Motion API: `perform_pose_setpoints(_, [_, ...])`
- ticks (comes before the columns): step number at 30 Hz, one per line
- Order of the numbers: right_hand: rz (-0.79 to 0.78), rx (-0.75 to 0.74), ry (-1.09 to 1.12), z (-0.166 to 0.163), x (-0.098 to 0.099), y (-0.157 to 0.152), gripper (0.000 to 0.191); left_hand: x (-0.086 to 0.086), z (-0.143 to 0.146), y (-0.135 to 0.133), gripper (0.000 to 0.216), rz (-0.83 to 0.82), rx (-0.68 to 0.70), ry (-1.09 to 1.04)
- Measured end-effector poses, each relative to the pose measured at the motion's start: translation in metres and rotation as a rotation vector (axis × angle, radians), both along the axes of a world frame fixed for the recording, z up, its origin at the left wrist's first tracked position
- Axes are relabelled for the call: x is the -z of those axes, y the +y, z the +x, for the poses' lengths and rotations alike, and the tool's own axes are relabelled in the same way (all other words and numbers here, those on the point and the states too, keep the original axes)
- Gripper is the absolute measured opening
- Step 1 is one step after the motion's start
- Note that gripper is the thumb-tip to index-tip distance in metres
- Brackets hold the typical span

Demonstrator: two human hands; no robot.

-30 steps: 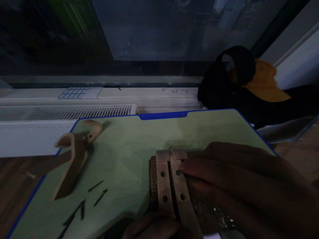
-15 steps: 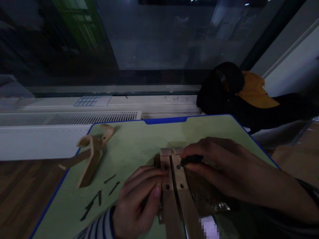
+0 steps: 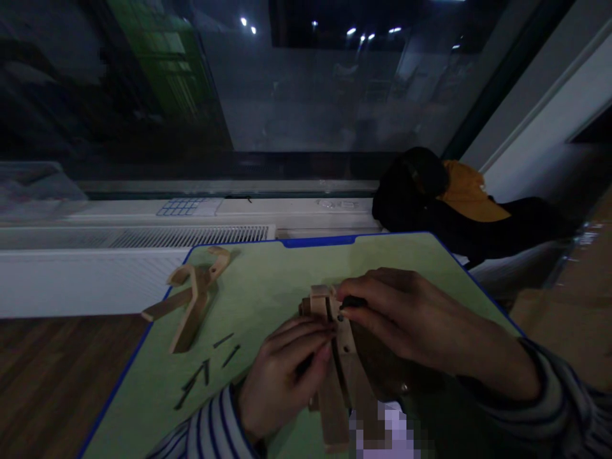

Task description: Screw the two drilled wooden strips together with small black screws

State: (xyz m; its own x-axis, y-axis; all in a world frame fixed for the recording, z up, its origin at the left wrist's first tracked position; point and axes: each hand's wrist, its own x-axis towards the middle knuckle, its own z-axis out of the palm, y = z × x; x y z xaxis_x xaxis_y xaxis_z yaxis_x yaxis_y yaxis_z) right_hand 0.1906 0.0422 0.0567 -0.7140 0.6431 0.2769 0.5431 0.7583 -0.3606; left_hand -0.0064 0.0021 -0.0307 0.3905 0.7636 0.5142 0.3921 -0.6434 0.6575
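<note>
Two pale wooden bars point(image 3: 333, 395) with drilled holes lie side by side, a narrow gap between them, on a green board point(image 3: 268, 274). My left hand point(image 3: 291, 370) rests across the left bar, thumb and fingers closed near the gap; whatever they pinch is hidden. My right hand point(image 3: 396, 312) pinches a short dark piece point(image 3: 354, 302), its kind unclear, just beside the upper hole of the right bar. Several dark screws point(image 3: 191, 382) lie left of my left hand. A crumpled clear plastic bag, dim in the shadow, is under my right hand.
A joined wooden piece with curved hooks point(image 3: 195, 293) stands at the board's left edge. Beyond the board are a white radiator point(image 3: 95, 280) and a window sill point(image 3: 296, 207). Dark clothing and an orange cap point(image 3: 471, 191) lie at the back right.
My left hand has slid right over the left bar, towards the gap. My right hand still pinches the dark piece by the upper hole. The camera view has shifted slightly.
</note>
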Motion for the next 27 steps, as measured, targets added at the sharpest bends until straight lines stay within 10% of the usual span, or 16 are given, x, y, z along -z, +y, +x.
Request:
perform_pose_setpoints(5, [-0.038,-0.01,-0.02,0.001,0.002,0.001,0.023,-0.017,0.013,0.004,0.014,-0.13,-0.243,0.005])
perform_pose_setpoints(27, [0.01,-0.116,0.08,-0.003,-0.009,0.016,0.018,-0.032,0.025,0.022,0.013,-0.312,-0.221,-0.002])
